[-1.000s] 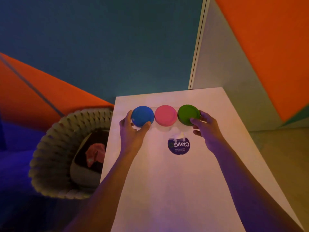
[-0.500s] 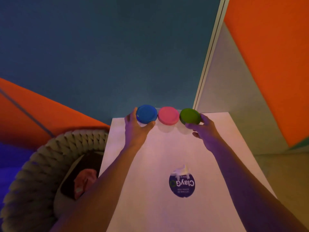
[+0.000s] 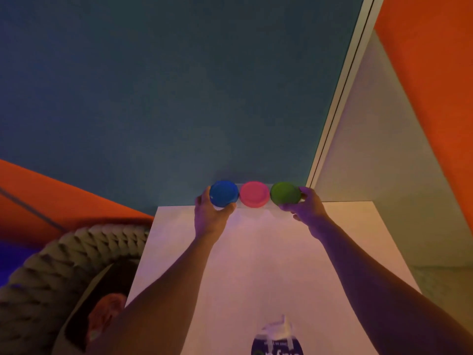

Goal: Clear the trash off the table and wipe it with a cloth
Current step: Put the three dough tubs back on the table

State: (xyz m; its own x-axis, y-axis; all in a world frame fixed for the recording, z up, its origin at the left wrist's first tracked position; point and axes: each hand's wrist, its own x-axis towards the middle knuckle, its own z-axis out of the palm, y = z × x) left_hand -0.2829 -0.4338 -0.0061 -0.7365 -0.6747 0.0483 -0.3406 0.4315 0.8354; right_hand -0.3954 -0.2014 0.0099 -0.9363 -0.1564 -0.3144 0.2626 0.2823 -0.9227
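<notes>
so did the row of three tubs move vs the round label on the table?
Yes. The tubs, held by both hands, went from beside the round label away to the table far edge.

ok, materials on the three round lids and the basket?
Blue lid, pink lid, green lid: likely moulded plastic, smooth with a dull sheen and uniform colour. Basket: thick braided rope, matte, twisted strands showing; fibre type unclear. Left hand and right hand grip the outer lids.
</notes>
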